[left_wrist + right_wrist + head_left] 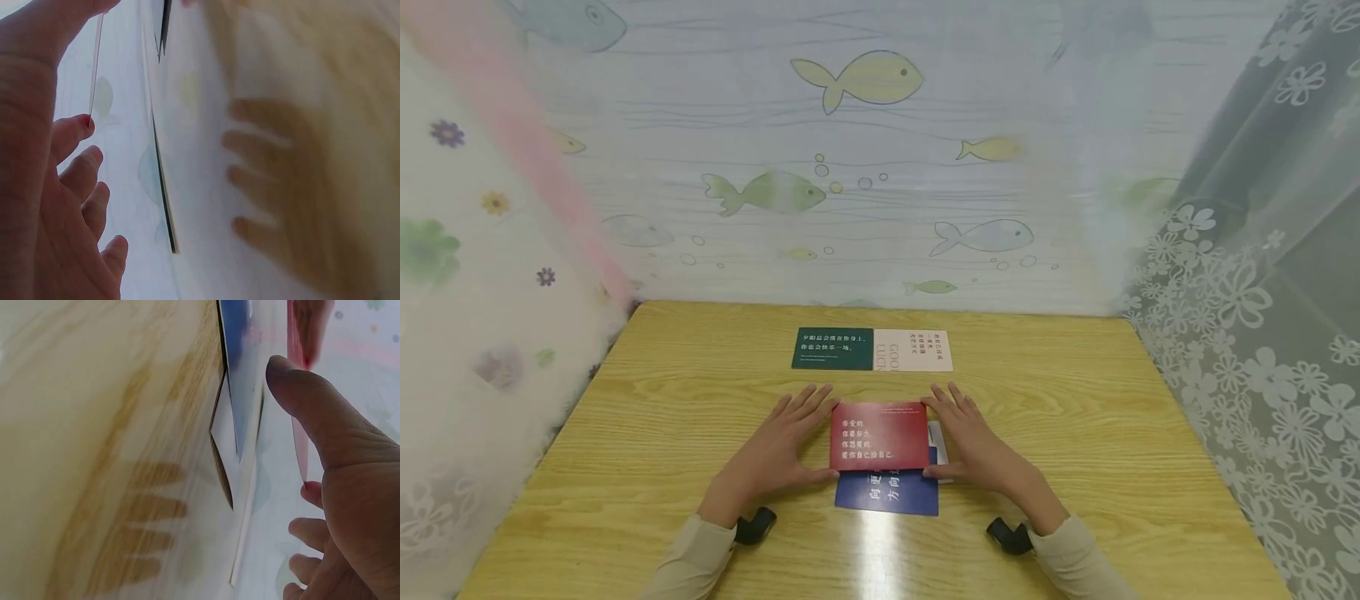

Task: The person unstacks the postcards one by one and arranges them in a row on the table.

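Both hands hold a red card (880, 436) with white lettering, its print facing up. My left hand (775, 454) pinches its left edge between thumb and index finger, the other fingers spread. On the opposite edge, the thumb and index finger of my right hand (981, 454) grip the corners. The right wrist view shows the red card (300, 444) raised above the table. Beneath it lie a blue card (887, 497) with white characters and a whitish card (943, 473), both partly hidden.
Farther back on the wooden table (700, 358), a dark green card (832, 358) and a cream card (917, 360) lie side by side. A fish-patterned curtain (880, 242) hangs behind the table, with floral fabric (1247, 383) along the right side.
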Action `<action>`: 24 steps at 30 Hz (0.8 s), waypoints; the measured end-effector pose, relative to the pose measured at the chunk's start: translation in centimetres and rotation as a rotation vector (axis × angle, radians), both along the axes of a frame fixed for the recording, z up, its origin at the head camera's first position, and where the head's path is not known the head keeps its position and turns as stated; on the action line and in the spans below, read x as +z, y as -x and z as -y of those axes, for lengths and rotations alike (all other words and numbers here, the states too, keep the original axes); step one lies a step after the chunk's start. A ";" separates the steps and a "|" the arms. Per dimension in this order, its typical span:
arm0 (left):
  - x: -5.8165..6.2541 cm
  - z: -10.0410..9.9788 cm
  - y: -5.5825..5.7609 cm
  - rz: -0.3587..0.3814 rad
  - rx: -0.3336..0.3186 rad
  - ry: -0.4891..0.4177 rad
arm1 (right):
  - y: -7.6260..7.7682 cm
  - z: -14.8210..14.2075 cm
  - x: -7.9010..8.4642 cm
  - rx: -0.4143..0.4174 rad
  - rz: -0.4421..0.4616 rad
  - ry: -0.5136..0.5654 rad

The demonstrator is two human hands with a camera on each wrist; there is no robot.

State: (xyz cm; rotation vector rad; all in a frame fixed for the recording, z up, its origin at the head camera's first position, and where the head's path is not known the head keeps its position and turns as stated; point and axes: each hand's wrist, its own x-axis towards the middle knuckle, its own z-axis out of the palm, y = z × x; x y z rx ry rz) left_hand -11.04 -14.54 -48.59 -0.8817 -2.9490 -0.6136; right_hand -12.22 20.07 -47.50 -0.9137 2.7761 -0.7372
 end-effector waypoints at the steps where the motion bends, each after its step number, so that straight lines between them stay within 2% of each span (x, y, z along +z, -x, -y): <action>1: 0.0 -0.1 0.0 0.001 -0.002 -0.005 | 0.0 -0.1 -0.1 -0.001 -0.002 0.001; 10: 0.5 -1.5 0.8 -0.002 -0.037 -0.008 | -0.1 -1.4 -0.4 -0.017 -0.032 0.022; 24: 0.4 -3.4 1.6 0.042 -0.072 -0.035 | 0.4 -3.8 -1.2 -0.041 0.019 0.167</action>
